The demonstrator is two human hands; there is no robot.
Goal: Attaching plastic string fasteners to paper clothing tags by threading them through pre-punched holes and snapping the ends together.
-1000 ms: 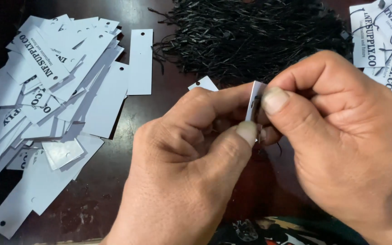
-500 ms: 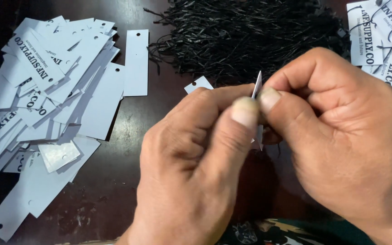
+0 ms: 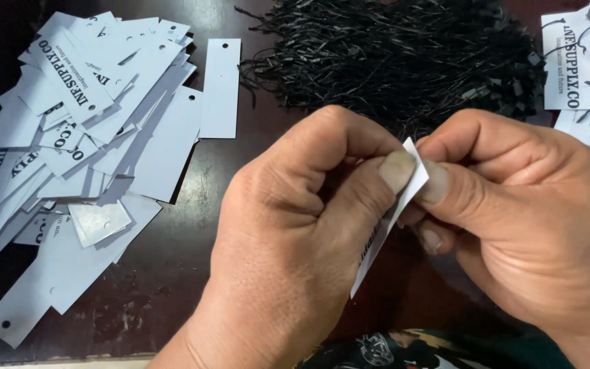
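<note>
We pinch one white tag (image 3: pixel 392 212) edge-on between both hands, left (image 3: pixel 295 239) and right (image 3: pixel 513 225), thumbs clamped at its top corner above the bench (image 3: pixel 240 171). A light, steady grip should keep the card unbent. The tag pile (image 3: pixel 90 130) lies well left, black strings (image 3: pixel 390 55) just behind, leaving open room between.

Both hands meet mid-frame over a dark wooden table (image 3: pixel 240 178): the left hand (image 3: pixel 295 232) and right hand (image 3: pixel 513 219) pinch one white paper tag (image 3: pixel 394 212) between thumbs and fingers, seen nearly edge-on. A loose pile of white tags (image 3: pixel 83 137) sits off left, a black string heap (image 3: pixel 404 55) up top, and strung tags (image 3: pixel 585 75) at far right.
</note>
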